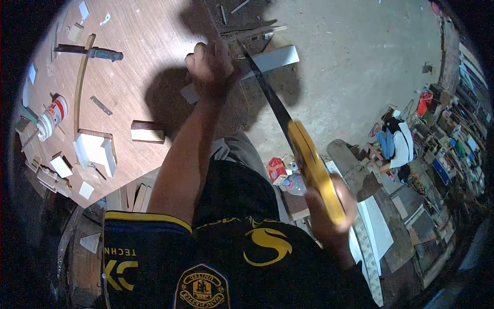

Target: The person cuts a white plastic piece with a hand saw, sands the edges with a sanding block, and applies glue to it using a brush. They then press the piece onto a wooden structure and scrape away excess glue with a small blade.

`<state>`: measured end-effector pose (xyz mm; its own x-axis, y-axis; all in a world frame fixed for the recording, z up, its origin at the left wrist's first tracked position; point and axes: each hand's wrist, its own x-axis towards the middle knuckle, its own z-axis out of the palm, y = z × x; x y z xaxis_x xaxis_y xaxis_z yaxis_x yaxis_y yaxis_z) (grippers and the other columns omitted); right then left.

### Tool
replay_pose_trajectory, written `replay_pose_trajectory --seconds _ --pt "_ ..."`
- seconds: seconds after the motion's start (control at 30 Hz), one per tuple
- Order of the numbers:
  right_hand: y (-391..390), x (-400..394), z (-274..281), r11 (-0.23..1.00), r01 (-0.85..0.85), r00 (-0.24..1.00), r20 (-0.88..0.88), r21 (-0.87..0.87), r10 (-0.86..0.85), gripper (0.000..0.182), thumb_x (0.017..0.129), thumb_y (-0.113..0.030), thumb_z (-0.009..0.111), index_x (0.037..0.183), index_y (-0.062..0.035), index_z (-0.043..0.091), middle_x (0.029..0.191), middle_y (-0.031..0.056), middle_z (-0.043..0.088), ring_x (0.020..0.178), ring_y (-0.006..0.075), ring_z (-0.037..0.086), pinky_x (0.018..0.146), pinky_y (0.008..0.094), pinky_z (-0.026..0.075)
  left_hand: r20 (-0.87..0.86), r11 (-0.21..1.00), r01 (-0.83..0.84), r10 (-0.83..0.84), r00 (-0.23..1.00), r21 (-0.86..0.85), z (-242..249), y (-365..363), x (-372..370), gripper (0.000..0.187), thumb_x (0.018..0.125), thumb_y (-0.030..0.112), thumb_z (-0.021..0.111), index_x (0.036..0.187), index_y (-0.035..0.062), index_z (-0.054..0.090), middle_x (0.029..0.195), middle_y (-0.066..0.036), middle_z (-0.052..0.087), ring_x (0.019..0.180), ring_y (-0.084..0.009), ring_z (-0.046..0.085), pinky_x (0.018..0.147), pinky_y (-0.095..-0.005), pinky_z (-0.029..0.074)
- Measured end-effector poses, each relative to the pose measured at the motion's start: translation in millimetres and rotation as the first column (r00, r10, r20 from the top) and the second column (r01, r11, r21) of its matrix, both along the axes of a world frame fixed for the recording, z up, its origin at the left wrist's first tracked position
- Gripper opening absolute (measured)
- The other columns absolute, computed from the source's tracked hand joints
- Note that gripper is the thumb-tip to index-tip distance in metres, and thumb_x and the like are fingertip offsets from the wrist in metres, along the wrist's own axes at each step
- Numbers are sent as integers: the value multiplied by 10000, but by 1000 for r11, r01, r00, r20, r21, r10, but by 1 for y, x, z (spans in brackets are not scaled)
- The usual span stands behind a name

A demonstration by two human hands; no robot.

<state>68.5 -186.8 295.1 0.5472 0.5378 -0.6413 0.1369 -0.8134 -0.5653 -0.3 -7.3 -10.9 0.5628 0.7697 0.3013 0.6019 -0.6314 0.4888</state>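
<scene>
My right hand [337, 203] is wrapped around the yellow handle of a handsaw [314, 159]. Its dark blade slants up and away, with the tip beside my left wrist and near a white-faced board [275, 59]. My left hand [208, 64] is closed in a loose fist at the edge of the wooden tabletop [139, 31]. That board seems to run beneath my left wrist. What the left fingers hold, if anything, is hidden by blur and shadow. Dark wooden strips [252, 33] lie just beyond the board.
On the tabletop are a grey-handled tool [105, 54], a long wood strip [82, 82], a metal strip [101, 105], a red-and-white container [51, 118] and a small block [147, 132]. Another person [396, 144] is low at right, near piled scraps. A plastic bottle [296, 185] stands by my legs.
</scene>
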Motion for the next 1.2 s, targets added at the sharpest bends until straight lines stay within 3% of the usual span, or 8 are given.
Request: replay_pose_trajectory --seconds 0.03,0.1,0.3,0.5,0.87,0.9,1.17,1.2 --pt "-2 -2 -26 974 -200 961 214 108 174 204 879 -134 663 960 39 593 791 98 605 728 183 603 665 301 478 -23 999 -33 33 999 13 1 0 2 234 664 236 615 851 100 581 780 -45 534 741 -265 507 615 -419 324" --pt "23 -7 -42 999 25 997 67 -34 -23 239 782 -124 767 915 -24 596 725 113 589 605 219 621 546 328 492 -50 997 -70 71 996 35 3 2 1 230 659 224 613 851 102 584 778 -43 535 740 -263 508 615 -416 326" --pt "-11 -5 -19 984 57 996 64 169 -69 252 796 -131 754 939 -38 569 721 148 610 638 220 638 561 345 485 25 998 -59 59 998 -5 13 0 0 215 627 154 619 831 96 587 765 -49 543 747 -260 525 608 -421 342" --pt "24 -1 -32 998 -36 994 100 -55 42 271 804 -127 744 1004 -36 585 790 112 648 708 212 658 652 321 516 2 1000 -17 17 1000 3 4 2 2 237 612 182 624 823 82 584 759 -57 537 732 -274 531 606 -431 345" --pt "8 3 -30 992 -89 990 114 88 79 242 801 -132 749 926 -19 575 739 112 606 628 201 618 570 321 493 -153 998 -63 60 986 -15 -1 0 2 272 673 237 599 896 85 565 793 -62 539 747 -268 514 615 -430 333" --pt "0 -1 -23 971 120 992 12 207 -125 260 792 -129 755 949 -16 581 781 100 627 651 220 640 584 321 503 -151 998 -68 66 986 -7 -3 5 4 272 673 237 599 896 85 565 793 -62 539 747 -268 514 615 -430 333" --pt "29 0 -44 995 40 997 -56 -93 -45 169 901 -119 628 948 33 572 828 100 586 760 137 580 660 277 457 -23 999 -3 4 1000 48 -1 1 0 299 652 233 628 908 89 571 793 -58 534 757 -268 518 598 -421 321" --pt "7 1 -41 983 -156 978 156 97 140 271 785 -129 766 940 -10 578 690 110 576 594 261 632 499 351 464 -26 999 2 -1 1000 36 -5 -3 -3 299 652 233 628 908 89 571 793 -58 534 757 -268 518 598 -421 321"
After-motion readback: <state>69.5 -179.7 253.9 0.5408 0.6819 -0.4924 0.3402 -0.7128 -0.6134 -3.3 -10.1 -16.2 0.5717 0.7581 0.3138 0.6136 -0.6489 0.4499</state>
